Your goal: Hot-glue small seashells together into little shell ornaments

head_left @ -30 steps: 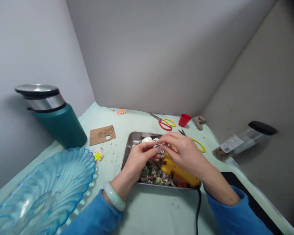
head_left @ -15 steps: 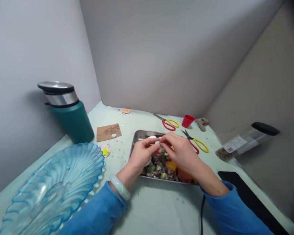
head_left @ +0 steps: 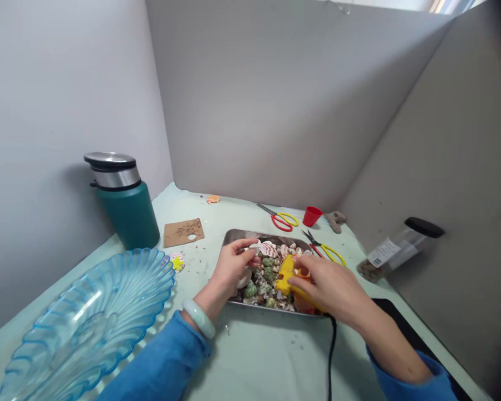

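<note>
Over the left part of a metal tray, my left hand pinches a small whitish piece between thumb and fingertips; its exact kind is too small to make out. My right hand is closed around a yellow glue gun that lies on the tray's right side, its nozzle pointing toward me. Seashells fill the tray, some striped and white, others green and knobbly. A black cord runs from the glue gun down the table. Part of the gun is hidden under my right hand.
To the left are a blue scalloped dish, a teal bottle and a brown card. Behind the tray lie two pairs of scissors and a red cup. A clear jar leans at the right.
My hands were together over the tray and have parted. The right hand has moved right and down onto the glue gun, while the left still pinches the whitish piece. The view has shifted slightly.
</note>
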Action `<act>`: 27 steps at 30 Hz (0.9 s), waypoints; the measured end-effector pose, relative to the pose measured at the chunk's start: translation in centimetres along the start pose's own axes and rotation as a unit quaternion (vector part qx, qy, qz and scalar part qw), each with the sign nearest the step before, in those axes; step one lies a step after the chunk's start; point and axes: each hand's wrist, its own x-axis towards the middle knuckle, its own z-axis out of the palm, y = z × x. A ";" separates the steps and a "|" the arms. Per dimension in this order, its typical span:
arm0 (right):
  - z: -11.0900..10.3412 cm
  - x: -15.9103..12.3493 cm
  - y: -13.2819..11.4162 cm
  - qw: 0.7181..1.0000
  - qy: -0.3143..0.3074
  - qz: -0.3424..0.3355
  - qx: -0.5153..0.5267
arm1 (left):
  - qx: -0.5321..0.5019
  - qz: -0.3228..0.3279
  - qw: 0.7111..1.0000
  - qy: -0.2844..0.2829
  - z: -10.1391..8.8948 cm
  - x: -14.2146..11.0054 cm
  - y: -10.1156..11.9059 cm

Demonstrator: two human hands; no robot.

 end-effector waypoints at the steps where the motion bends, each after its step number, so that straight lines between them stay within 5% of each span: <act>1: 0.5 -0.5 0.2 1.000 -0.022 0.007 -0.011 | -0.001 0.002 1.000 0.002 0.0 0.1 -0.1; 14: 2.1 -1.3 -0.2 0.994 -0.062 0.082 -0.029 | -0.027 0.010 0.999 0.022 -0.6 0.6 -0.6; 19: 1.0 -0.5 1.0 0.984 -0.035 0.053 0.168 | -0.049 -0.011 0.999 0.013 -0.6 0.5 -0.4; 22: 0.0 0.2 1.9 0.933 0.011 0.069 0.352 | -0.049 -0.012 0.999 0.014 -0.6 0.5 -0.4; 27: 1.8 0.5 1.3 0.788 0.007 0.035 0.615 | -0.051 -0.009 0.998 0.024 -0.5 0.6 -0.4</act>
